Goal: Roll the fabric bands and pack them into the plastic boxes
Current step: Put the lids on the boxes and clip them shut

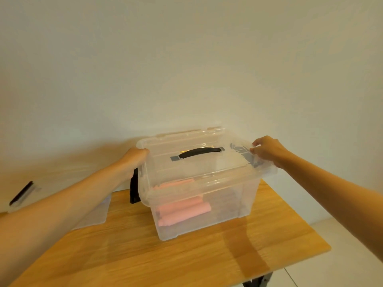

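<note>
Showing pink rolls [182,212] through clear lidded box [228,204].

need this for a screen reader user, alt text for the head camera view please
A left hand and a right hand hold the clear lid, with its black handle, on a clear plastic box: the left grips its left edge, the right pinches its right end. Rolled pink fabric bands lie inside. The box stands on a wooden table.
</note>
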`<state>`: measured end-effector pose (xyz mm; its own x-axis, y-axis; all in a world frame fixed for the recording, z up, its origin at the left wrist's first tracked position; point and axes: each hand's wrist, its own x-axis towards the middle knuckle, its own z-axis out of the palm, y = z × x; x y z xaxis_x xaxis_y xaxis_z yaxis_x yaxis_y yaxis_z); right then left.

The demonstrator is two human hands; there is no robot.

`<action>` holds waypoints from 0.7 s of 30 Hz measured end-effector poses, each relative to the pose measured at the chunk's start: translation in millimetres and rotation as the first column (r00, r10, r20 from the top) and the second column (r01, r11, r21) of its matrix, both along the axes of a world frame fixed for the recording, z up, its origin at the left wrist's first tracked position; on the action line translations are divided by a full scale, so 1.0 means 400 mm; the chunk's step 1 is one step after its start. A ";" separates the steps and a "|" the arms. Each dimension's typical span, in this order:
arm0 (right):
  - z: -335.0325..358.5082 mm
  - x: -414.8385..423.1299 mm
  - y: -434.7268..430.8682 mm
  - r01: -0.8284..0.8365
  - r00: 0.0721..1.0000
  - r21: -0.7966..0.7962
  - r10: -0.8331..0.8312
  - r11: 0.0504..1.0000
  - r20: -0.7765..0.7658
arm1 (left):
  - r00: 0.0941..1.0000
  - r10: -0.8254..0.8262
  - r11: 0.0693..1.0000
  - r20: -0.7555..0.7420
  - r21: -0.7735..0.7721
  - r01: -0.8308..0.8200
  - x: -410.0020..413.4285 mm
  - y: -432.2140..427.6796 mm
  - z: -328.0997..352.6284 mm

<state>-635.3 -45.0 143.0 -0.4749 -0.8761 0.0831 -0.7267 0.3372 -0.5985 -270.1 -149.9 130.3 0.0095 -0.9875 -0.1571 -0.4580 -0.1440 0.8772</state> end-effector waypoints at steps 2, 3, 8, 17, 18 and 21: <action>0.004 0.003 -0.004 0.004 1.000 0.018 -0.004 1.000 -0.029 | 1.000 0.006 1.000 0.008 0.018 -0.006 -0.003 0.000 0.001; 0.008 0.004 -0.007 0.004 0.999 0.036 -0.002 0.999 -0.040 | 1.000 0.005 1.000 0.014 0.027 -0.006 -0.004 0.002 0.005; -0.005 0.008 -0.037 -0.009 0.989 0.085 0.021 0.996 -0.144 | 0.998 0.006 0.999 0.070 0.039 -0.009 -0.003 -0.012 0.010; -0.003 -0.008 -0.082 0.014 0.982 0.162 0.017 0.987 -0.189 | 0.989 0.060 0.984 0.135 0.160 -0.081 -0.017 -0.009 0.008; -0.008 -0.008 -0.087 0.015 0.977 0.154 0.019 0.988 -0.213 | 0.988 0.060 0.983 0.143 0.166 -0.083 -0.018 -0.004 0.012; -0.011 0.004 -0.082 0.022 0.984 0.141 0.004 0.990 -0.177 | 0.992 0.023 0.987 0.121 0.155 -0.042 -0.003 -0.006 0.014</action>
